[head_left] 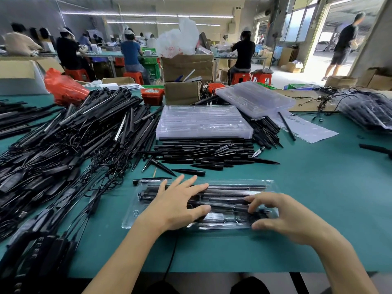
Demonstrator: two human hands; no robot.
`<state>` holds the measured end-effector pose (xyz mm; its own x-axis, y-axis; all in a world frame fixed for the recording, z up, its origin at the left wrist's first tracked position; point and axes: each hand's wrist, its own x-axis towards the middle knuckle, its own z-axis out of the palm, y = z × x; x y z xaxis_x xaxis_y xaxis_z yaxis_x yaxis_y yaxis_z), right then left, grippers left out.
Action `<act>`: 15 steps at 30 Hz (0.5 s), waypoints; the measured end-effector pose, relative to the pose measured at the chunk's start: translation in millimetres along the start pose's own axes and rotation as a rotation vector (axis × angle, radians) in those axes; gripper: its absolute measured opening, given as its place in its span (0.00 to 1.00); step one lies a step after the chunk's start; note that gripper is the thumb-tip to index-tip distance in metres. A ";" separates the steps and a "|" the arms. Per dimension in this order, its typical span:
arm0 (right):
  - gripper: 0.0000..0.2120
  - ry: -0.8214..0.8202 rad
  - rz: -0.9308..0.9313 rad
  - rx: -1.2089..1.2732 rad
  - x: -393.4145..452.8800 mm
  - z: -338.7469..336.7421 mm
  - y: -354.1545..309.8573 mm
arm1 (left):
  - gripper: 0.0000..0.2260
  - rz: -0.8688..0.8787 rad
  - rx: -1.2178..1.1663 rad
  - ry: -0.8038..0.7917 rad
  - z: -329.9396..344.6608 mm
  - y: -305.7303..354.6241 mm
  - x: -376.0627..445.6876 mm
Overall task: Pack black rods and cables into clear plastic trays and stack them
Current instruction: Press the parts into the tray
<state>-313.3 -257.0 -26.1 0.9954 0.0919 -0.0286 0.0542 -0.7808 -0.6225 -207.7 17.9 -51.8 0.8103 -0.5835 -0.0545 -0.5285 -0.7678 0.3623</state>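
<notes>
A clear plastic tray (135,215) lies on the green table just in front of me, with black rods (229,188) and a coiled black cable (259,216) in its slots. My left hand (176,205) lies flat on the tray's left half, fingers spread and pressing down on the rods. Over the tray's right end, my right hand (282,215) curls its fingers and thumb round the cable bundle. Behind the tray lies a heap of short black rods (203,151). A stack of empty clear trays (201,122) stands behind that heap.
A large pile of long black rods with cables (70,145) covers the table's left side. More clear trays (254,98) lean at the back, filled trays (367,111) sit far right. Cardboard boxes (182,92) and a red bin (152,96) stand behind. Other workers sit in the background.
</notes>
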 end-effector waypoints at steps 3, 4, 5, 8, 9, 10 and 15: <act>0.10 0.015 -0.006 -0.046 -4.9 -0.1 0.9 | 0.30 0.002 -0.013 -0.004 -0.4 1.1 0.6; 0.11 0.016 -0.014 -0.061 -6.0 1.0 0.5 | 0.30 0.002 -0.014 -0.005 -0.5 1.1 0.4; 0.12 0.022 -0.023 -0.074 -6.9 2.4 -0.4 | 0.30 0.002 -0.014 -0.005 -0.7 1.0 0.1; 0.14 0.048 -0.042 -0.097 -7.3 5.7 -3.9 | 0.30 0.000 -0.011 -0.006 -0.3 1.6 -0.1; 0.15 0.047 -0.045 -0.109 -6.1 6.1 -4.4 | 0.30 -0.001 -0.007 -0.004 -0.2 1.7 0.0; 0.15 0.039 -0.045 -0.128 -4.7 6.1 -4.2 | 0.30 -0.001 -0.003 -0.003 0.1 1.9 0.0; 0.14 -0.027 -0.025 -0.206 6.1 0.0 -2.6 | 0.30 -0.003 0.003 -0.001 1.6 2.1 0.5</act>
<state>-307.3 -254.4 -24.7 0.9911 0.1275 -0.0382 0.0968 -0.8878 -0.4500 -208.9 15.6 -52.6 0.8117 -0.5814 -0.0567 -0.5266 -0.7703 0.3596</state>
